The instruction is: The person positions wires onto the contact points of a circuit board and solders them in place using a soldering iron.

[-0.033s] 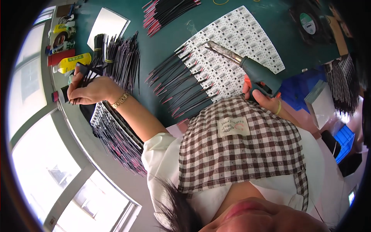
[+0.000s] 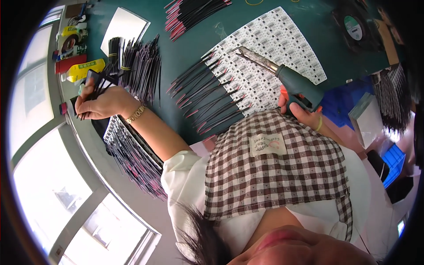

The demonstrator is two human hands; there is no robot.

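Observation:
My left hand (image 2: pixel 108 104), with a gold watch at the wrist, is raised at the left side of the table. Its fingers are closed around a few thin black wires (image 2: pixel 95 90). My right hand (image 2: pixel 304 115) grips a dark green soldering gun (image 2: pixel 299 86), whose metal tip points to the upper left above a white printed circuit board panel (image 2: pixel 282 44). Along the panel's left edge lies a row of black wires with red ends (image 2: pixel 201 90), their ends over the board. I cannot tell whether the gun's tip touches the panel.
Bundled black wires (image 2: pixel 139 70) stand beside a yellow bottle (image 2: pixel 86 70). More wires with red ends (image 2: pixel 194 17) lie at the far side. A white sheet (image 2: pixel 124 30) is at the far left, a dark spool (image 2: pixel 353 27) at the far right. Hanging wires (image 2: pixel 391 99) and a blue crate (image 2: pixel 393 163) are at right.
The fingers of my left hand have shifted very slightly around the wires. My right hand and the soldering gun have stayed nearly in place.

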